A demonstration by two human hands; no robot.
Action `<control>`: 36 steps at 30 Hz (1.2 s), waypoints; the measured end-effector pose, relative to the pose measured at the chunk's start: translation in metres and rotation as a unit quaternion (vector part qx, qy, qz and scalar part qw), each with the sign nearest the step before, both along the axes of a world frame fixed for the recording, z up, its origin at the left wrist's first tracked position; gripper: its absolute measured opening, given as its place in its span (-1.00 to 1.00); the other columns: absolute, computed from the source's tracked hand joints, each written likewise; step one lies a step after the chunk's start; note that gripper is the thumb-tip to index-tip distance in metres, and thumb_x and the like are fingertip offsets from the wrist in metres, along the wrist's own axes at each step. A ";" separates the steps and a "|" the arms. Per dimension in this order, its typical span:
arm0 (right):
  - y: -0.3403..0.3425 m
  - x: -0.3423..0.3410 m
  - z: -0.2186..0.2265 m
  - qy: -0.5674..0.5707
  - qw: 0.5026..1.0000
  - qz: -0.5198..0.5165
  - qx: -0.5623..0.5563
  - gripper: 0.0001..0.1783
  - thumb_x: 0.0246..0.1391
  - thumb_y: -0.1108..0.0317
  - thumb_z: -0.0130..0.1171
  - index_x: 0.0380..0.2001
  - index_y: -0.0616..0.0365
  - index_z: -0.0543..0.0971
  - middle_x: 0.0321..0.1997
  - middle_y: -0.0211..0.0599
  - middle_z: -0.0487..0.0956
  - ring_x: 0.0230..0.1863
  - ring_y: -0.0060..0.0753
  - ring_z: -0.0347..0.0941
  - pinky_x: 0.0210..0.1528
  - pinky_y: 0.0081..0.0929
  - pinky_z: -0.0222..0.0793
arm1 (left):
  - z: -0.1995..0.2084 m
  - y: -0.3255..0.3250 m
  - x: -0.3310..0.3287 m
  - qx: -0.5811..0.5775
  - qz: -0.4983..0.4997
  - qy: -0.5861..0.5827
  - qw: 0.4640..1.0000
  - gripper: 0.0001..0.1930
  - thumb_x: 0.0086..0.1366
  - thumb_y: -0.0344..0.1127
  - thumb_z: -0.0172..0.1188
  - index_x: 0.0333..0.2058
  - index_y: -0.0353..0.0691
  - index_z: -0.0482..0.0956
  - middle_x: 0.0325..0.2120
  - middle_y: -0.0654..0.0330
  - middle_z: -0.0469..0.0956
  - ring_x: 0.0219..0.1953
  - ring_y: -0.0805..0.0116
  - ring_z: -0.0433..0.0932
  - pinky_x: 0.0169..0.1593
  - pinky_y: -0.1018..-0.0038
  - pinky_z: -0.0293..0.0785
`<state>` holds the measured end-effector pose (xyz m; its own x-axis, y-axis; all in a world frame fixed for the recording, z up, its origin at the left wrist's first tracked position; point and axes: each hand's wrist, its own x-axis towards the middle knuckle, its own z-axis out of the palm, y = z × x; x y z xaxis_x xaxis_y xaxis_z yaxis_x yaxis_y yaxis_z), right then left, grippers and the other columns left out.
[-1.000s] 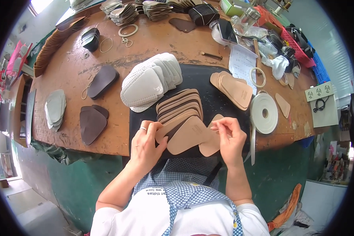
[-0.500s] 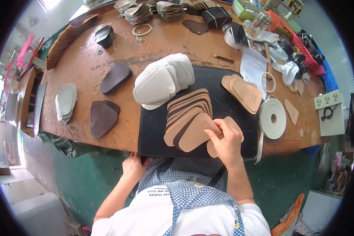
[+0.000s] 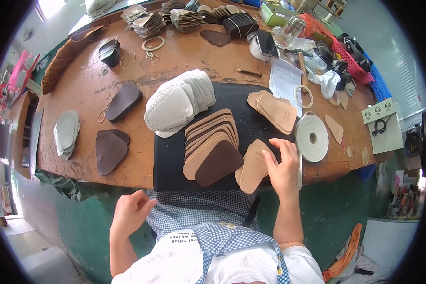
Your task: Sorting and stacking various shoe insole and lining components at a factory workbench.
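Observation:
My right hand (image 3: pixel 285 165) is open, thumb and fingers apart, at the right edge of a small pile of tan leather pieces (image 3: pixel 252 166) near the table's front edge. Just left of that pile, a fanned stack of tan and brown shoe-shaped pieces (image 3: pixel 212 128) has a dark brown piece (image 3: pixel 219 163) on top. My left hand (image 3: pixel 131 210) hovers before the table edge, fingers loosely curled, thumb apart, nothing seen in it. Behind the stack sit white pieces with punched edges (image 3: pixel 173 106). More tan pieces (image 3: pixel 275 112) lie on the black mat (image 3: pixel 168 163) at the right.
A white tape roll (image 3: pixel 321 142) and a cream ring (image 3: pixel 303 96) lie right of the mat. Dark brown pieces (image 3: pixel 111 154) and grey pieces (image 3: pixel 66 132) lie at the left. Behind are a phone (image 3: pixel 268 45), a glass jar (image 3: pixel 288 31), a hammer (image 3: pixel 302 66) and bundled stacks (image 3: pixel 146 24).
The tan piece pinched in my right hand has left the fanned stack, baring the dark brown one; my right hand has opened over the small tan pile. My left hand has come away from the table edge.

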<state>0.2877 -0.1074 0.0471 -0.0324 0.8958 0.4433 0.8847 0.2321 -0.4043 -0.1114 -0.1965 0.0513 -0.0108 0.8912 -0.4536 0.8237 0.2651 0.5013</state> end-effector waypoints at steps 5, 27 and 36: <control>0.007 -0.047 0.002 0.171 0.981 0.079 -0.049 -0.88 0.11 0.56 0.33 -0.27 0.25 0.61 -0.36 -0.25 0.59 -0.45 -0.37 0.55 -0.33 -0.46 0.49 | -0.001 0.051 0.120 0.367 -0.094 -0.100 0.920 -0.53 0.12 -0.25 0.51 -0.07 -0.25 0.51 -0.29 0.10 0.59 -0.19 0.12 0.62 -0.20 0.24 0.55; 0.007 -0.077 -0.021 0.039 0.992 0.057 -0.101 -0.42 -0.10 0.22 0.58 -0.10 0.19 0.47 -0.17 -0.24 0.46 -0.18 -0.19 0.53 -0.20 -0.26 0.51 | -0.025 0.052 0.003 0.513 0.182 0.115 0.831 -0.56 0.21 -0.52 0.32 0.08 -0.33 0.50 0.07 -0.02 0.50 0.14 0.03 0.47 0.23 0.19 0.37; 0.006 -0.077 -0.016 0.060 0.992 0.040 -0.106 -0.39 -0.13 0.20 0.59 -0.11 0.19 0.47 -0.22 -0.25 0.49 -0.26 -0.17 0.56 -0.23 -0.23 0.51 | -0.013 0.088 0.107 0.397 -0.074 -0.177 0.898 -0.67 0.17 -0.53 0.36 -0.06 -0.31 0.57 -0.19 0.04 0.58 -0.14 0.14 0.62 -0.07 0.35 0.57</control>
